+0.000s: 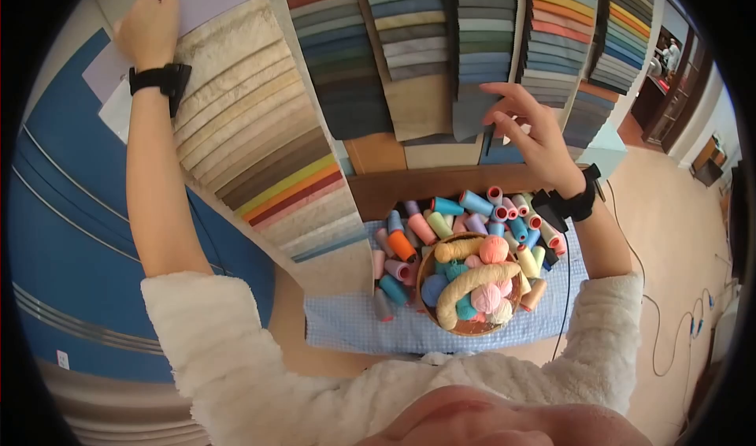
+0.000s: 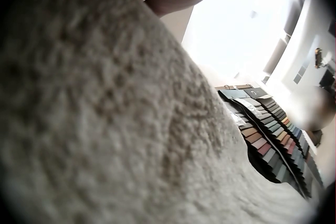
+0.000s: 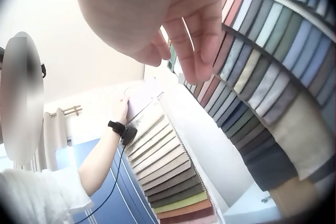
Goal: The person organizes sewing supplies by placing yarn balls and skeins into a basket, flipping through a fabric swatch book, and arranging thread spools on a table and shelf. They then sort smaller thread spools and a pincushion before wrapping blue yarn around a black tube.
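My left hand (image 1: pixel 150 27) is raised at the upper left, its fingers curled on the lavender header of a fabric swatch book (image 1: pixel 260 123). The book hangs down at a slant, its overlapping strips running from cream through brown, yellow, orange and red to pale blue. Cream textured cloth (image 2: pixel 121 108) fills most of the left wrist view. My right hand (image 1: pixel 524 127) hovers before the hanging swatch books with loosely bent fingers and nothing held. In the right wrist view its fingers (image 3: pixel 202 50) point down, overlapping a row of coloured swatches (image 3: pixel 262 85).
Below, thread cones (image 1: pixel 476 202) crowd a blue checked cloth (image 1: pixel 339 320), around a wicker basket (image 1: pixel 465 332) of yarn balls and skeins. A blue panel (image 1: pixel 87 233) stands at left. Cables (image 1: pixel 657 351) trail over the floor at right.
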The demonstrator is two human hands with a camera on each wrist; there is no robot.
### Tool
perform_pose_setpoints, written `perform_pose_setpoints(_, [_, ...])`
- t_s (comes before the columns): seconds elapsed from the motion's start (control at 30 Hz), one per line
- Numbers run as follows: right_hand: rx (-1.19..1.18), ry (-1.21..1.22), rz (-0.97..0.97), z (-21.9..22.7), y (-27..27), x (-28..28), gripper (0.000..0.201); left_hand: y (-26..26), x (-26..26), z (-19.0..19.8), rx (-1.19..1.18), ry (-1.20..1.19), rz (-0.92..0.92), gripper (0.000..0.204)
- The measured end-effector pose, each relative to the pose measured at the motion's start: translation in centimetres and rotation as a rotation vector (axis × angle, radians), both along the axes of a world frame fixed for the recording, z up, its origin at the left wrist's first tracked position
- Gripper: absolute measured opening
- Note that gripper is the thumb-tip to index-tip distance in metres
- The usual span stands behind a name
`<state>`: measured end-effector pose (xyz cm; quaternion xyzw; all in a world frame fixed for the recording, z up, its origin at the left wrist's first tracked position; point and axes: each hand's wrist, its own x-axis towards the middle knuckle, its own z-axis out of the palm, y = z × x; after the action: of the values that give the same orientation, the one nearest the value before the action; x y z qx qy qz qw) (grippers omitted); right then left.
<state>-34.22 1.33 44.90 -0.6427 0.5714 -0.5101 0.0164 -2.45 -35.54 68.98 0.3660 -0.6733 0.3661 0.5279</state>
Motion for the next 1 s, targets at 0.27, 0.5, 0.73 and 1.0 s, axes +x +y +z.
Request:
perform_pose_setpoints(0.27, [-0.062,-0.021,0.024,1.8,-2.7,-0.7,0.030,-0.2,-6.8,7.2,-0.209,0.078,-0.188,0.030])
perform_pose_setpoints(0.5, [-0.040,-0.108,-0.044,1.1,-2.0,-3.0,0.030,1.0,-11.1,9.4,-0.089,0.200,-0.141,0.038])
perform_pose_setpoints(0.73, [-0.028,-0.204,-0.112,0.9,-2.0,-6.5,0.031,1.8,-13.0,9.1,-0.146,0.165,-0.335,0.041])
perform_pose_setpoints(1.0, [-0.787,0.429,-0.328,11.9,-8.5,-4.2,0.037,9.0,-14.8,3.0,-0.197,0.067,-0.529,0.037])
